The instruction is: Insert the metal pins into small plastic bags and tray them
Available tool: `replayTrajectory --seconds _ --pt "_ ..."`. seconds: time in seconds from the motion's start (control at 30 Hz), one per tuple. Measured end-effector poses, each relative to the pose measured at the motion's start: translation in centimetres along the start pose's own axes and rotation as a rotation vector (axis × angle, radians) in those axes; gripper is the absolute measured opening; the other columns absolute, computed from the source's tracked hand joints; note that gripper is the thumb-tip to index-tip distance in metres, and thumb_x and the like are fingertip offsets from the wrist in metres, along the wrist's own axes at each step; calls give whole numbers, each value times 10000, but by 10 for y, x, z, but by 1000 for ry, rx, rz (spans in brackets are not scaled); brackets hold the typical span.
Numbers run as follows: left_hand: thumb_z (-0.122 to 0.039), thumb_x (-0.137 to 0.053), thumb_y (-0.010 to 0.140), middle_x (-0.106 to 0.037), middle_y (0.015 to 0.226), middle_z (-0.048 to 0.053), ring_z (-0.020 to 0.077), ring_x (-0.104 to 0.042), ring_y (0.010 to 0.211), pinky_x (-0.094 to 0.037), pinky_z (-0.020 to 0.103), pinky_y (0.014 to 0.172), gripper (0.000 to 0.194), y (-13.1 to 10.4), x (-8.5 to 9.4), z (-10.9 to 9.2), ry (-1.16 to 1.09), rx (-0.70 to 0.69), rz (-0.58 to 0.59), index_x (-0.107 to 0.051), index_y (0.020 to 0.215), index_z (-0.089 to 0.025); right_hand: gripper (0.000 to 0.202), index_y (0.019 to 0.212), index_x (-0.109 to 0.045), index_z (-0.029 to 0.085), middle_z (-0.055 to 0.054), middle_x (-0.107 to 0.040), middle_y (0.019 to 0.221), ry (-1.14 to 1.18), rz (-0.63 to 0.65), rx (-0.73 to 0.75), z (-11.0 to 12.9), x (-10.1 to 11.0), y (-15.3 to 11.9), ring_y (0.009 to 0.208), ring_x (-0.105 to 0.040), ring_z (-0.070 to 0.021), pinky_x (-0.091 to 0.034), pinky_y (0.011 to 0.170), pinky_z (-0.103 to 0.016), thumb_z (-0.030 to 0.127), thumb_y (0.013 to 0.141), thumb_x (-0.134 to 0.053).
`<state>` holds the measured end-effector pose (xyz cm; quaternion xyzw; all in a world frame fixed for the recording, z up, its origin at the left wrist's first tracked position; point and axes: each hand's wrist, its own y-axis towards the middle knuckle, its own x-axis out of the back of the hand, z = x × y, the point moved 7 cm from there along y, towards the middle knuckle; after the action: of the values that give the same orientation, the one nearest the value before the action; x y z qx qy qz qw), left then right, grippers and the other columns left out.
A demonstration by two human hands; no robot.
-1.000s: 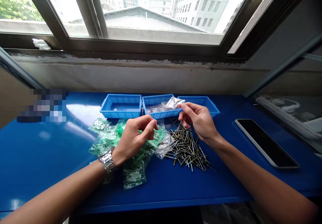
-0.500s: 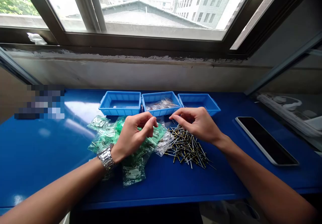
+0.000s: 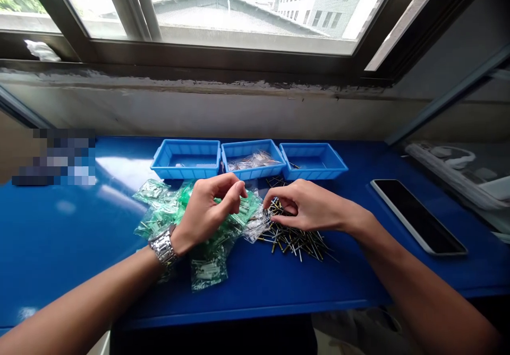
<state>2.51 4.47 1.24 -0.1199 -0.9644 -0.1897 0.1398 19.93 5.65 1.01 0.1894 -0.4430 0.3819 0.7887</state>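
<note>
Over the green plastic packets [image 3: 209,274] is my left hand [image 3: 211,206], its fingers curled and pressed together; what they hold, if anything, is too small to make out. My right hand [image 3: 305,204] is above the pile of thin metal pins [image 3: 295,238], some with yellowish sleeves, with thumb and forefinger apart and several pins visible between them. Clear packets [image 3: 255,228] lie between the green packets and the pile. A metal watch [image 3: 163,246] is on my left wrist.
Three blue bins stand in a row at the back: the left bin [image 3: 186,172], the middle bin [image 3: 255,173] with clear packets, and the right bin [image 3: 314,173] with a few pins. A phone [image 3: 416,214] lies on the blue table [image 3: 99,227] at the right.
My right hand has moved down to the pile, and its thumb and forefinger have spread apart. My left hand keeps nearly the same pose. The whole view has shifted slightly.
</note>
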Motion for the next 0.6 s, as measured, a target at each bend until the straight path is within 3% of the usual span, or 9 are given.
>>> replayTrajectory --seconds 0.27,0.4,0.6 --pt "-326 -561 1034 -636 601 -2 87 -576 512 -469 188 491 314 -3 1 0 -28 2 -7 -667 795 -153 114 930 -791 225 35 -657 632 -101 -79 56 0 0 3 527 -545 -100 -349 528 -238 178 891 -695" --pt "-326 -564 1034 -628 596 -2 87 -574 513 -469 193 493 314 -2 2 -1 -35 1 -14 -667 795 -151 133 1023 -766 209 53 -571 577 -104 -69 60 2 -1 3 499 -493 -101 -326 506 -242 277 928 -701" --pt "-319 -559 1037 -619 580 -6 88 -567 501 -467 203 491 305 -2 6 -3 -41 -31 -54 -666 805 -153 365 1184 -744 181 42 -547 583 -84 -255 -68 -2 0 8 500 -479 -111 -317 512 -256 470 977 -662"
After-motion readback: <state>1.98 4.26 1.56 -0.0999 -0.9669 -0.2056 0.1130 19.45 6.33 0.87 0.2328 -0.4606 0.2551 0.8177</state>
